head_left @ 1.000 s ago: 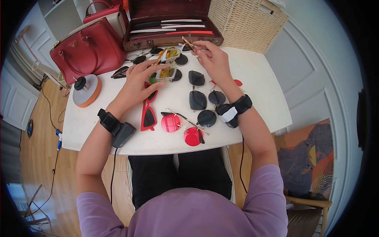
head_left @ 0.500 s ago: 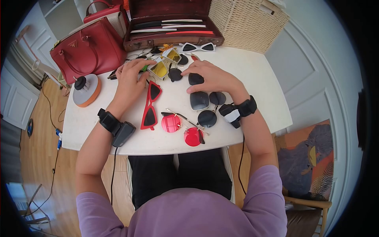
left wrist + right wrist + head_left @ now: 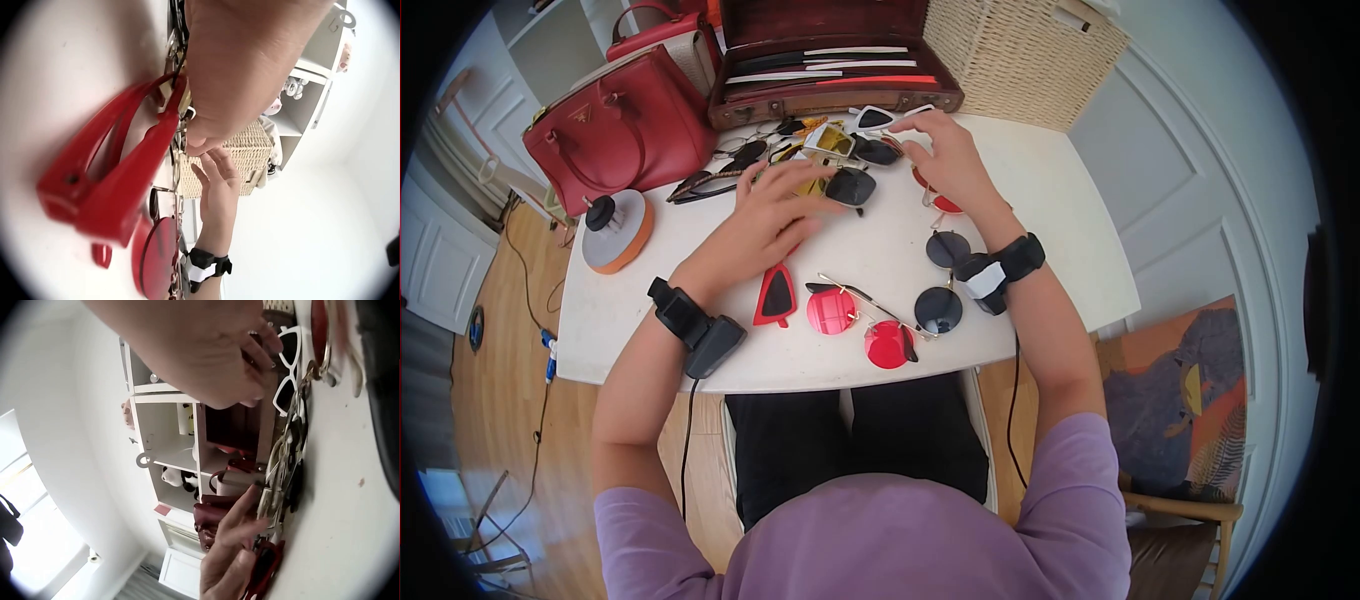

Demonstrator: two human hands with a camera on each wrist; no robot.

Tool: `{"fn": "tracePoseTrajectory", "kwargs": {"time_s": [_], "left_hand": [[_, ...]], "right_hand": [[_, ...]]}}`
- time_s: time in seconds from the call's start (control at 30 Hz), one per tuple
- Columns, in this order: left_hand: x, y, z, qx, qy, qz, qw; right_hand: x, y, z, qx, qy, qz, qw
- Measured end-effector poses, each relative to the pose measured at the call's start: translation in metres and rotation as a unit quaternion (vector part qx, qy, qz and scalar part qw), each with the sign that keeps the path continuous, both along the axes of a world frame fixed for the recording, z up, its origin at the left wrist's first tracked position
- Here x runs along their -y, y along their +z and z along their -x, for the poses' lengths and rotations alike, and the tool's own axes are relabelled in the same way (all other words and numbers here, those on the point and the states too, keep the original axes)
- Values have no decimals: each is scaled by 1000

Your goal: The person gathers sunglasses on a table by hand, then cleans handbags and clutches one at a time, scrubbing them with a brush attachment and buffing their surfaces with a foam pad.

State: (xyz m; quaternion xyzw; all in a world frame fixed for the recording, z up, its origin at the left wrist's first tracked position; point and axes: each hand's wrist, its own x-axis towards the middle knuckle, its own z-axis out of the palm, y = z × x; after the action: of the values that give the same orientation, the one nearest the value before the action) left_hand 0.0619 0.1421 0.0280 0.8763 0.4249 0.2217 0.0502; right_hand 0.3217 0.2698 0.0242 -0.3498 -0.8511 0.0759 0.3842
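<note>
In the head view, square dark sunglasses (image 3: 850, 187) lie at the upper middle, partly over yellow-lens glasses (image 3: 830, 140). My left hand (image 3: 755, 225) reaches over these with its fingers extended, fingertips beside the lower dark lens; contact cannot be told. Just right of the dark pair is my right hand (image 3: 960, 170), its fingers bent and thumb apart, no held item visible. White-framed sunglasses (image 3: 873, 118) lie by its fingertips. Red-framed sunglasses (image 3: 777, 295) are partly hidden under my left hand, and show large in the left wrist view (image 3: 125, 181).
Round red-lens glasses (image 3: 833, 312) and round dark glasses (image 3: 938, 310) lie near the front edge. Behind stand an open brown case (image 3: 840, 100), a red handbag (image 3: 625, 130) and a woven basket (image 3: 1020, 65). An orange-rimmed disc (image 3: 618, 232) sits at left.
The square dark sunglasses have moved up and left from beside the round dark pair. My right hand gripped them earlier and is now farther up and right. My left hand has shifted right.
</note>
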Motion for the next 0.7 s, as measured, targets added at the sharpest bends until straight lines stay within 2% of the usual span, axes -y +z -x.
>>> {"fn": "tracePoseTrajectory", "kwargs": {"time_s": [0.03,0.1,0.23,0.3,0.33,0.4,0.43,0.5,0.53,0.6,0.63,0.67,0.7], "left_hand": [[3,0,-2,-9,4,23,1000],[6,0,-3,-18,16,39,999],[7,1,-2,-45,33,45,997],[6,-1,-1,-39,44,43,997],[5,-2,-1,-33,55,42,997],[3,-5,-2,-11,58,41,997],[3,-5,-1,11,62,41,997],[4,-1,-2,21,63,51,996],[5,1,-2,31,64,62,996],[5,-2,0,7,59,39,998],[5,-4,1,-18,53,15,998],[5,-4,1,-17,53,15,998],[5,-5,0,-13,54,11,998]], "right_hand": [[3,-1,-2,0,-1,0,1000],[11,-3,-5,83,-81,44,992],[1,-4,-6,116,-45,94,988],[2,4,-3,53,-55,183,980],[4,7,-1,53,-55,182,980],[8,11,2,-61,-47,193,978],[7,11,5,-61,-46,193,978],[6,8,8,-159,-29,143,976],[5,6,11,-159,-28,143,976],[5,4,15,-289,72,212,931],[6,4,15,-289,72,212,931],[7,4,14,-195,90,110,971],[9,4,14,-97,105,6,990]]}}
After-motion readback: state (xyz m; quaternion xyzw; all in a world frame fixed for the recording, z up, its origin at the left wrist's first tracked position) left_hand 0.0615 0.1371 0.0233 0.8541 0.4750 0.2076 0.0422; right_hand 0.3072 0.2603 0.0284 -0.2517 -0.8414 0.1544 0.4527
